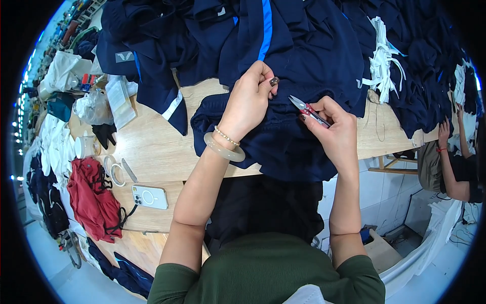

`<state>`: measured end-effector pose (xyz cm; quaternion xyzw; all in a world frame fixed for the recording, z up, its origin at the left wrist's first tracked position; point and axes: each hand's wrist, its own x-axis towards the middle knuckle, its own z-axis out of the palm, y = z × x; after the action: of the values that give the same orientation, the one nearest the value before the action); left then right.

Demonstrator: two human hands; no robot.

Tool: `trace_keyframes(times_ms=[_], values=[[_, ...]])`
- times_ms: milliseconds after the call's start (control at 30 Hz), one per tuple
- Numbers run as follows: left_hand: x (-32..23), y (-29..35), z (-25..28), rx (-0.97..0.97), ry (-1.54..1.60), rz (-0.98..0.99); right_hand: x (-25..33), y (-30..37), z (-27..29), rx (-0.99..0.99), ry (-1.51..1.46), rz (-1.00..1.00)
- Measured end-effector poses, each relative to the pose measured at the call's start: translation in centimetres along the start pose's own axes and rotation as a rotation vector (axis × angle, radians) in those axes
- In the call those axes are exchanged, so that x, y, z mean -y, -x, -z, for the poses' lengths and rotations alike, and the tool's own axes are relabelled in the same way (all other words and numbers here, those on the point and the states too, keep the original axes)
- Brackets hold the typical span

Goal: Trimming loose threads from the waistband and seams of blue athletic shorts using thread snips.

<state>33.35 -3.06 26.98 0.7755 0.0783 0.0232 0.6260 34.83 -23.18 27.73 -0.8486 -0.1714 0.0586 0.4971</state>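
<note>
A navy garment [288, 144] with a gathered waistband lies bunched at the table's near edge and hangs partly over my lap. My right hand [338, 125] grips a pair of thread snips [304, 108] with red on the handles, their pointed blades aimed up and left, just over the cloth. Thumb and fingertips of my left hand [248, 99] are pinched together above the waistband, to the left of the blades. Whatever is between them is too small to make out. More navy garments [314, 45], one with a bright blue stripe, are heaped just beyond.
A white-backed phone [150, 196], tape rolls [117, 174] and a red cloth bag [93, 197] lie at left on the wooden table [147, 152]. White strips [382, 66] rest on the dark heap at right. At the far right is another person's arm [450, 167].
</note>
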Motion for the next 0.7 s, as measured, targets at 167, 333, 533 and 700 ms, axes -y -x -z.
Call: trace_keyframes(times_ms=[167,333,533,700], values=[[0.28,0.03,-0.28,-0.076,-0.029,-0.028,0.39,0.13,-0.25,-0.037,0.097,0.078],[0.57,0.06,-0.21,-0.112,-0.017,-0.062,0.40,0.10,-0.61,-0.047,0.150,0.148],[0.47,0.12,-0.11,-0.105,-0.003,-0.063,0.46,0.04,-0.67,-0.058,0.152,0.154],[0.37,0.16,-0.11,-0.098,-0.011,-0.062,0.11,-0.01,-0.78,-0.071,0.180,0.185]])
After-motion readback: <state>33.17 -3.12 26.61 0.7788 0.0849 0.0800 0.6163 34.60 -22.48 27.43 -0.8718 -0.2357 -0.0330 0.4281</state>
